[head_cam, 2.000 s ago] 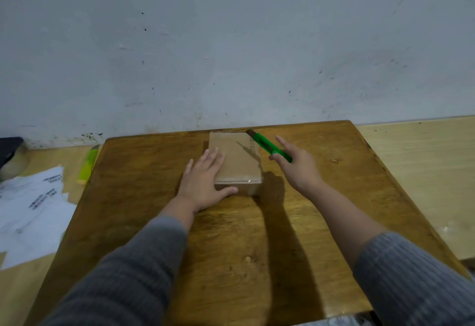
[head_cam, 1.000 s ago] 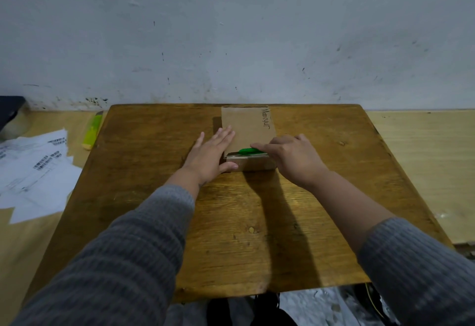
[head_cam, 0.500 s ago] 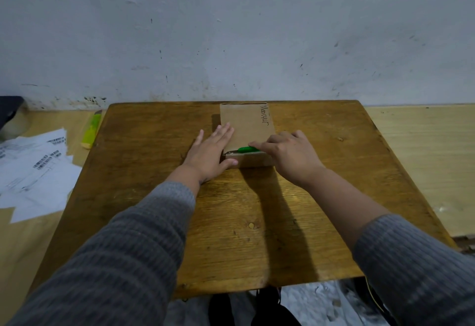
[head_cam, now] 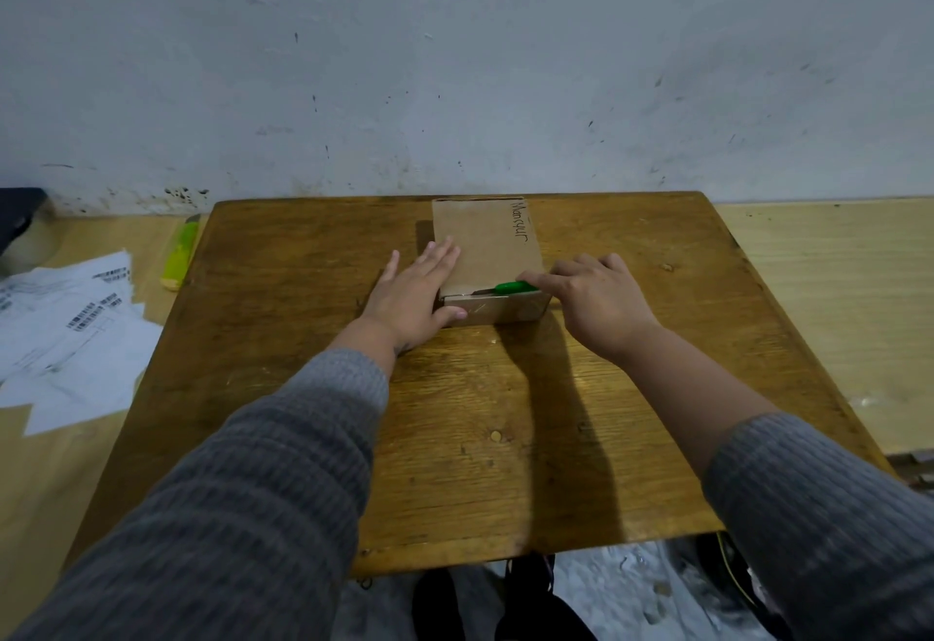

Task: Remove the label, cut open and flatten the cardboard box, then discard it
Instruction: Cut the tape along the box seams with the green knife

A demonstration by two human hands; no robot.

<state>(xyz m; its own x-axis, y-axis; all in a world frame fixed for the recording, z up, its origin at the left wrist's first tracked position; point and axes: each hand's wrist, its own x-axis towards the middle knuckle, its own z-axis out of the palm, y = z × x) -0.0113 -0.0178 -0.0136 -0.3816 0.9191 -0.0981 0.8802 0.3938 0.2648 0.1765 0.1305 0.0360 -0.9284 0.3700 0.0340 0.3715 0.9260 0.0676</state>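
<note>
Box (head_cam: pixel 485 241): small, brown cardboard, closed, lying flat at the far middle of the wooden worktop (head_cam: pixel 283 388); handwriting runs along its right top edge (hard to read). Left hand (head_cam: pixel 412 297): fingers straight, pressing the box's left side. Right hand (head_cam: pixel 599 299): curled round a green knife (head_cam: pixel 510 287), blade at the near top edge.

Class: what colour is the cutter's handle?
Green: the small green-handled cutter, clearest in the head view.

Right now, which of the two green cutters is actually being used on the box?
The dark green cutter gripped by the right hand, blade at the cardboard box near top edge. The lime-yellow one lies untouched off the table's left side.
</note>
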